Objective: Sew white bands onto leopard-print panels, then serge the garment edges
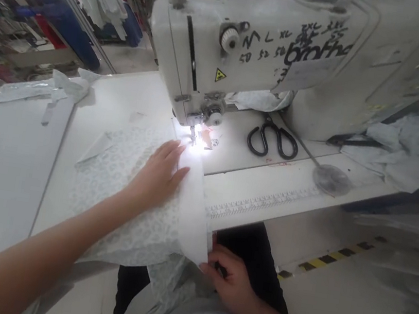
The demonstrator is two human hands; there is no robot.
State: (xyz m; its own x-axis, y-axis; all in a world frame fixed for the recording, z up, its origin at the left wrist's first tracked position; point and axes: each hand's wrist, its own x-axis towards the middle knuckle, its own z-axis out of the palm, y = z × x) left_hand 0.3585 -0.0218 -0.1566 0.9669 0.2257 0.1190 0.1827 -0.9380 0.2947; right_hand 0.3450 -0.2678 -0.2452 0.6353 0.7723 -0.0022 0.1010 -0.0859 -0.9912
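Note:
A white patterned fabric piece [126,192] lies on the sewing table and runs up under the lit needle [194,135] of a white sewing machine [271,51]. My left hand [160,173] rests flat on the fabric just left of the needle, fingers together and pointing toward it. A plain white strip [194,207] lies along the fabric's right edge and hangs over the table's front edge. My right hand [229,279] pinches the lower end of that strip below the table edge, near my lap.
Black scissors [273,139] lie on the machine bed right of the needle. A ruler strip [261,203] runs along the table front. Loose white cloth [401,147] is piled at the right, more scraps [63,87] at the far left. A round metal disc [331,178] sits near the edge.

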